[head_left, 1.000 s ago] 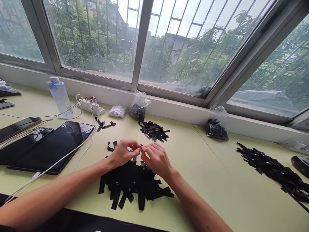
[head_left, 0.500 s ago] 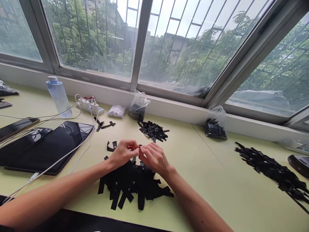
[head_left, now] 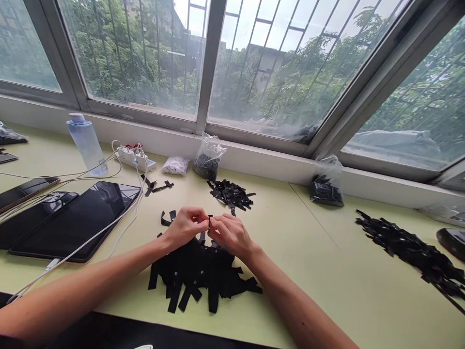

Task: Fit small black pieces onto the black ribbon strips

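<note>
My left hand (head_left: 186, 225) and my right hand (head_left: 228, 232) meet above the table, both pinching one small black strip (head_left: 209, 222) between their fingertips. Most of that strip is hidden by the fingers. Below and just in front of my hands lies a large heap of black fabric strips (head_left: 196, 271), some marked with a white letter M. Beside my left hand rests a curled black strip (head_left: 166, 219). Past my hands is a smaller pile of black strips (head_left: 231, 194).
On the left are a tablet (head_left: 80, 223), cables, a power strip (head_left: 134, 157) and a water bottle (head_left: 87, 145). Bags (head_left: 209, 162) (head_left: 327, 186) stand by the window ledge. A long pile of black strips (head_left: 410, 252) lies at the right.
The view has shifted slightly. My hands keep their pinch on the small black strip, with hardly any change in their pose.
</note>
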`<state>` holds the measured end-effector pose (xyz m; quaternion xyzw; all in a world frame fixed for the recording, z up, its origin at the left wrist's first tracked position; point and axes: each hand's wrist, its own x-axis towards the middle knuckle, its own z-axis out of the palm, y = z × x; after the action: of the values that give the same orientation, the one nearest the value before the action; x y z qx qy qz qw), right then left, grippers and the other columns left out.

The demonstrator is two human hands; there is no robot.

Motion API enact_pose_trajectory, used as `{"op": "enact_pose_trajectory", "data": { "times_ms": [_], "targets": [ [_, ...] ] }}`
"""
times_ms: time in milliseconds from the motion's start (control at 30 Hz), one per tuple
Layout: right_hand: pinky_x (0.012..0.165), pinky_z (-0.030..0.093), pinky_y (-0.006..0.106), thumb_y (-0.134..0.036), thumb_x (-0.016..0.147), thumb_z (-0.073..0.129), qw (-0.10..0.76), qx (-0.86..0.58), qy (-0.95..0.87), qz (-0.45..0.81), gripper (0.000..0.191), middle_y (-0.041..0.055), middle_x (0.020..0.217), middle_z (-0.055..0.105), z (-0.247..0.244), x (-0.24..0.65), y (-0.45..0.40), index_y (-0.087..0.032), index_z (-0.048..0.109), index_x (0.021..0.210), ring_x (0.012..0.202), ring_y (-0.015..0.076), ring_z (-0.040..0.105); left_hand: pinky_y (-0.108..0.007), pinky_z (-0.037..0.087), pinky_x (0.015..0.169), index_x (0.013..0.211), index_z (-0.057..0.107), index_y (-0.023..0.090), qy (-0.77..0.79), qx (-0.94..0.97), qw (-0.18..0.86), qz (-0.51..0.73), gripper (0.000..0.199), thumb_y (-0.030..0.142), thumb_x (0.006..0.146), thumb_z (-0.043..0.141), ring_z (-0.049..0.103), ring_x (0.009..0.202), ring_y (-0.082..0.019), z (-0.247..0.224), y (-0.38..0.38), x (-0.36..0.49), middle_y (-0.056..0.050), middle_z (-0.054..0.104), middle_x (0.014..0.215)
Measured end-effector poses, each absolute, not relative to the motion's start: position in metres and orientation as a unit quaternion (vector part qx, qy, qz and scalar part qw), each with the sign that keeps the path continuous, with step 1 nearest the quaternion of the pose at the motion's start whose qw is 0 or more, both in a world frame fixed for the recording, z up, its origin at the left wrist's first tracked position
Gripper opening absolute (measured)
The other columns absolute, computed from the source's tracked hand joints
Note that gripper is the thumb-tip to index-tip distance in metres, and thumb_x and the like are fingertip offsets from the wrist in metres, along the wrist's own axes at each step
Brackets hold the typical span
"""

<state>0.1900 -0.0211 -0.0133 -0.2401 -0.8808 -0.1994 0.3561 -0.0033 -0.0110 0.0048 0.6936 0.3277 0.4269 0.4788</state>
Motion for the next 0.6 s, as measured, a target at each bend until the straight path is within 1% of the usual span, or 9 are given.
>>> {"op": "enact_pose_trajectory", "data": {
  "times_ms": [133,300,500,600],
  "targets": [
    [0.06,0.045,0.03,-0.014,0.096,0.053,0.354,-0.249,-0.88,-0.197,0.011,0.0004,0.07,0.06,-0.014,0.19,-0.02,-0.02,0.053,0.087,0.06,0.014,0.053,-0.019,0.032,0.053,0.063,0.058,0.013,0.324,0.697,0.481,0.422,0.016,0.019,0.078,0.06,0.041,0.057,-0.007,0.002,-0.009,-0.004,0.004,0.049,0.059],
    [0.06,0.045,0.029,-0.012,0.095,0.053,0.364,-0.257,-0.873,-0.198,0.016,-0.0013,0.066,0.06,-0.016,0.189,-0.018,-0.022,0.049,0.082,0.057,0.0131,0.053,-0.019,0.033,0.053,0.062,0.059,0.013,0.325,0.694,0.482,0.425,0.016,0.018,0.077,0.061,0.043,0.057,-0.008,0.003,-0.009,-0.003,0.003,0.051,0.059],
    [0.062,0.049,0.028,-0.009,0.09,0.057,0.412,-0.257,-0.856,-0.178,0.019,-0.0013,0.066,0.063,-0.009,0.183,-0.022,-0.023,0.047,0.082,0.06,0.0141,0.06,-0.019,0.036,0.052,0.063,0.062,0.012,0.321,0.693,0.48,0.432,0.016,0.018,0.078,0.06,0.045,0.056,-0.008,0.005,-0.01,-0.002,0.002,0.054,0.059],
    [0.061,0.05,0.027,-0.008,0.089,0.058,0.428,-0.261,-0.849,-0.167,0.02,-0.0008,0.069,0.065,-0.005,0.179,-0.023,-0.023,0.047,0.082,0.061,0.0141,0.062,-0.02,0.038,0.052,0.064,0.061,0.013,0.312,0.694,0.478,0.439,0.016,0.018,0.079,0.059,0.047,0.056,-0.008,0.005,-0.008,-0.004,0.001,0.054,0.059]
  ]
}}
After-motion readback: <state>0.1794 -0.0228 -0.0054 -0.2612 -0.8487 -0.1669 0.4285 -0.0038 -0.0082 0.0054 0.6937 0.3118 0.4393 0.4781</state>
